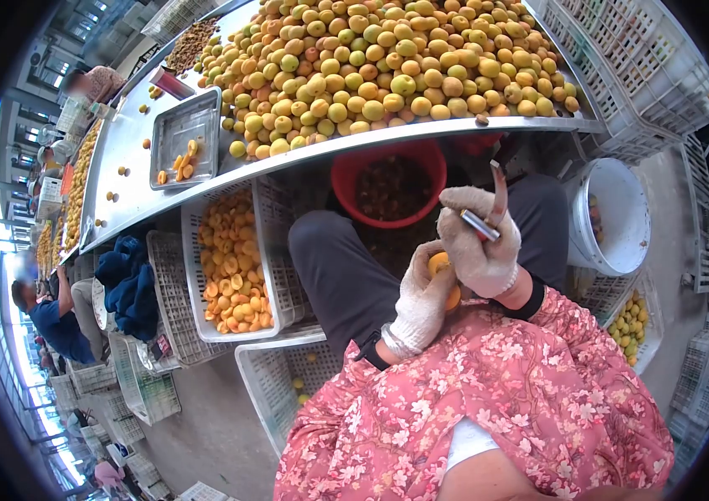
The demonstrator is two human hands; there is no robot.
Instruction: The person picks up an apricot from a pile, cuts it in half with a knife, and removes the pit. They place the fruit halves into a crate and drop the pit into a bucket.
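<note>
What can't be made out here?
Head view: most of the held fruit, hidden by left hand and right hand.
Head view: whole metal tool, partly hidden by the right hand.
Head view: what the red basin holds, too small.
Head view: back of the fruit pile, cut off above.

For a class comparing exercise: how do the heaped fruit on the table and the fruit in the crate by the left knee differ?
The heaped fruit looks whole; the crate fruit looks mostly cut open. The heaped fruit mixes yellow and greenish; the crate fruit is mostly orange. Both lie in piles of many pieces.
</note>
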